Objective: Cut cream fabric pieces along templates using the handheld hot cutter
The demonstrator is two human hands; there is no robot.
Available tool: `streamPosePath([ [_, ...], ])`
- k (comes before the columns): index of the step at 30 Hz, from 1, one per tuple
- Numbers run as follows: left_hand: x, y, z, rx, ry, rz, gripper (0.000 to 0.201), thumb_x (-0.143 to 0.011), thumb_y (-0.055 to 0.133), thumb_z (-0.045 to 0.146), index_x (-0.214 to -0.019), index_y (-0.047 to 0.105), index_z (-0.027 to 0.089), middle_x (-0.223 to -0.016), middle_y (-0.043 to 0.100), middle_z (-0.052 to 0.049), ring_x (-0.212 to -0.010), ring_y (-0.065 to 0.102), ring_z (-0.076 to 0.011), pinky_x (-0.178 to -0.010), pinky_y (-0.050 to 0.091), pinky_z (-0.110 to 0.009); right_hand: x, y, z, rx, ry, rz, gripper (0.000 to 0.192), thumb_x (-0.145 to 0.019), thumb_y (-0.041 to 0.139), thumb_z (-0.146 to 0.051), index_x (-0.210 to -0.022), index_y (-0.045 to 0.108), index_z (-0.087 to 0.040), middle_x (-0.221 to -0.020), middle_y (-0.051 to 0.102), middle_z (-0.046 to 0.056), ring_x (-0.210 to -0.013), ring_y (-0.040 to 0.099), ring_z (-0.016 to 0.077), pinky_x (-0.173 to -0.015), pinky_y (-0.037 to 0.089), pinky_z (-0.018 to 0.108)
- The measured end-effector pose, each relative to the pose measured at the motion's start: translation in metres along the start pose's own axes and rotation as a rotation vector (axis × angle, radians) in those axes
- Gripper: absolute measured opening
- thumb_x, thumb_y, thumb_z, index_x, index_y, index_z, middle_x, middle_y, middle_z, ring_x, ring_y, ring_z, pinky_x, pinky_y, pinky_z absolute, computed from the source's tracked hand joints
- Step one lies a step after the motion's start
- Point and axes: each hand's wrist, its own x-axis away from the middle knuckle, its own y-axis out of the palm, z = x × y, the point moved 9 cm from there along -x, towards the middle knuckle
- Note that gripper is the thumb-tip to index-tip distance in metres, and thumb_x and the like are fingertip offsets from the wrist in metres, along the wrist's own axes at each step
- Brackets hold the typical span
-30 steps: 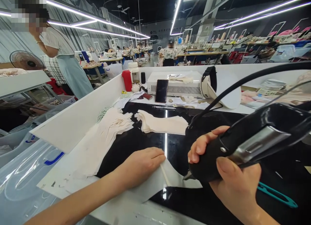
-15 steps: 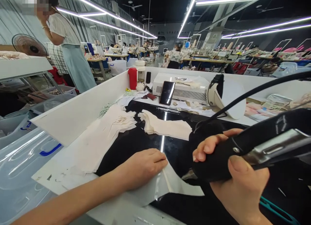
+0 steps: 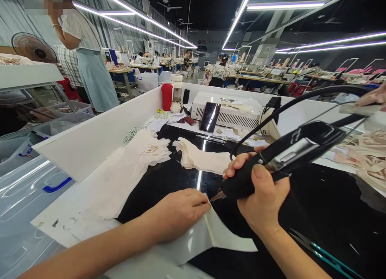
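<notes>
My right hand is wrapped round a black corded hand tool with a shiny metal lever on its side. Its blade-like tip points down left, close to the fingers of my left hand. With fingers together, that hand grips and presses a white cut piece at its upper corner. The piece lies on the black glossy work surface, and a narrow cream strip runs along it. Further back lie a small stack of cream fabric pieces and a larger stack.
A phone leans on a white vented box. A red bottle stands by the left board. The black cable arches to the right. Another person's hand shows at the right edge. Teal tweezers lie at the lower right.
My right hand has moved left with the tool, bringing its tip nearer my left fingers. Another person's hand has come into view at the right. My left hand stays nearly in place.
</notes>
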Motion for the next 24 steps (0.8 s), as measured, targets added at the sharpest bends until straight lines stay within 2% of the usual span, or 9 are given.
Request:
streamPosePath([
  [9,0.0,-0.003,0.001,-0.002,0.005,0.01,0.023,-0.116,0.051,0.009,-0.122,0.073,0.011,-0.122,0.078,-0.011,-0.109,0.077,-0.0206,-0.1,0.067,-0.033,0.003,0.0,0.001,-0.017,-0.017,-0.024,0.047,-0.085,0.094,-0.05,-0.115,0.064,-0.029,-0.078,0.066,-0.006,-0.059,0.062,0.0161,-0.057,0.06,0.03],
  [16,0.0,-0.004,0.002,0.01,0.012,0.003,0.025,-0.116,0.05,0.008,-0.126,0.073,0.01,-0.123,0.079,-0.011,-0.111,0.077,-0.0208,-0.104,0.066,-0.033,0.005,0.0,0.005,-0.019,0.007,-0.028,0.043,-0.089,0.093,-0.043,-0.115,0.062,-0.029,-0.079,0.069,-0.006,-0.061,0.065,0.0159,-0.06,0.061,0.031],
  [24,0.004,-0.003,0.002,-0.008,0.021,0.011,0.025,-0.115,0.053,0.008,-0.128,0.074,0.013,-0.127,0.078,-0.012,-0.112,0.077,-0.0222,-0.105,0.066,-0.037,0.006,-0.002,-0.01,-0.024,-0.037,-0.051,0.041,-0.089,0.093,-0.046,-0.111,0.063,-0.028,-0.078,0.068,-0.005,-0.059,0.066,0.0169,-0.055,0.06,0.03],
])
